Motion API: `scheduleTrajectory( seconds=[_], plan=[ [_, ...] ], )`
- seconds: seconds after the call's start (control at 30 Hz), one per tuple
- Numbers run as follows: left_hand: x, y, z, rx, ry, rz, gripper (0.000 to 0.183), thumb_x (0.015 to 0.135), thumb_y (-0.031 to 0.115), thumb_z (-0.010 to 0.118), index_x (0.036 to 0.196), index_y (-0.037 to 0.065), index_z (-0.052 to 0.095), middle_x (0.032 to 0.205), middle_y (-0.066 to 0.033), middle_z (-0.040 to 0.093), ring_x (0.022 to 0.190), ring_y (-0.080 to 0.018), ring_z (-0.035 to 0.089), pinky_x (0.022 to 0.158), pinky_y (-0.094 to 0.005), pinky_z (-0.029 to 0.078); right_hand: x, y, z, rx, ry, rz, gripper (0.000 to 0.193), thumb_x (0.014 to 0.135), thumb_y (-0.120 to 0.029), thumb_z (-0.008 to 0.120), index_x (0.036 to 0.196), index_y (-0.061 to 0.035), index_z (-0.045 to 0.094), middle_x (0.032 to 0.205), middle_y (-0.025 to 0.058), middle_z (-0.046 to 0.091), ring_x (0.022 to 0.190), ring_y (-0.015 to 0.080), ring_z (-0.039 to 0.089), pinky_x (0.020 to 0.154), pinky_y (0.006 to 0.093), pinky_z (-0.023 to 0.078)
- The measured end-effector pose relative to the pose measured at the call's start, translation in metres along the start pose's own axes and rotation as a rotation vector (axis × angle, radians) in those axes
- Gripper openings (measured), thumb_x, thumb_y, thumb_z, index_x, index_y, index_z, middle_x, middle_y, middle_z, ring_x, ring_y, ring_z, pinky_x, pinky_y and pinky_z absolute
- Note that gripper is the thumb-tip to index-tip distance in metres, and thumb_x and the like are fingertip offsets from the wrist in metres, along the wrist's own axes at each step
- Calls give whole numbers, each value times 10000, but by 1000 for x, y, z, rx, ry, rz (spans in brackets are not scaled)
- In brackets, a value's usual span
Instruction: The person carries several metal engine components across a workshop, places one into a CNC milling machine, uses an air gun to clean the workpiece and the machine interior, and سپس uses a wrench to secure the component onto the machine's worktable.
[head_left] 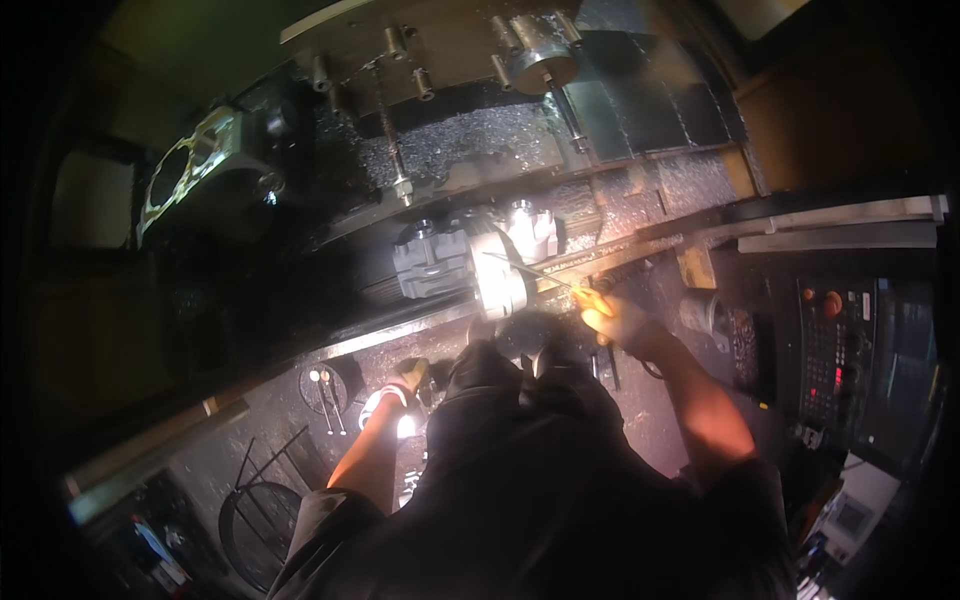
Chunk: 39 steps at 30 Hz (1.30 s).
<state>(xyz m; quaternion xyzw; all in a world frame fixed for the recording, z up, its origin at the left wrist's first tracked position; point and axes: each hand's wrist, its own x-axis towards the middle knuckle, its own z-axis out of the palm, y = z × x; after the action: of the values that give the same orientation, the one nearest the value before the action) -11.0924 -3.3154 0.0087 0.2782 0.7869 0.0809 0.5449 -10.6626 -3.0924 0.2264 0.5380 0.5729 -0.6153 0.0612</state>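
My right hand is closed round the orange-yellow handle of a long, thin-shafted tool; the exact kind of tool is too small to tell. Its shaft points left across a brightly lit, pale cylindrical metal part. Dark grey lobed metal blocks flank that cylinder on the machine bed. Lower left, my left hand hangs near the machine's front edge, a pale cuff at its wrist and a bright glare beside it. Its fingers are too dark to make out.
Metal chips cover the machine interior. Rods with metal tips project from above. A pale metal casting stands at far left. A control panel with red lights is at right. A dark ring-shaped stand occupies the lower left.
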Motion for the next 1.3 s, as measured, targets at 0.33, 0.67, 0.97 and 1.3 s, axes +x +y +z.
scheduleTrajectory(
  seconds=[0.33, 0.67, 0.97, 1.3],
  plan=[
    [22, 129, -8, -124, -294, -22, 607, 958, 514, 629, 1345, 46, 620, 1024, -134, 654, 842, -230, 583, 735, -375, 464, -57, -72, 65, -404, 202, 241, 356, 963, -336, 627, 1257, -135, 649, 1018, 165, 734, 973, 373, 705, 827, 459, 548],
    [34, 49, -18, -159, -206, -1, 600, 960, 494, 600, 1312, 11, 657, 1233, -165, 710, 1153, -302, 642, 1032, -392, 459, -10, -147, 111, -1017, 8, 255, 295, 934, -161, 632, 1199, -36, 600, 1108, 201, 708, 1053, 350, 713, 868, 424, 579],
    [10, -25, 1, 89, -154, 146, 497, 967, 489, 559, 1202, 71, 691, 1139, -148, 713, 1006, -287, 672, 872, -417, 524, -44, -103, 109, -769, 142, 216, 356, 915, -340, 690, 1137, -62, 671, 1041, 178, 739, 1004, 349, 722, 859, 437, 578],
    [-6, 7, 46, -198, -1, 84, 408, 963, 378, 645, 1140, 15, 700, 1004, -85, 743, 931, -219, 666, 852, -365, 512, -113, 112, 17, 539, 436, -523, 240, 964, -155, 704, 1181, -69, 648, 1165, 70, 664, 1100, 172, 625, 930, 356, 535]
  ],
)
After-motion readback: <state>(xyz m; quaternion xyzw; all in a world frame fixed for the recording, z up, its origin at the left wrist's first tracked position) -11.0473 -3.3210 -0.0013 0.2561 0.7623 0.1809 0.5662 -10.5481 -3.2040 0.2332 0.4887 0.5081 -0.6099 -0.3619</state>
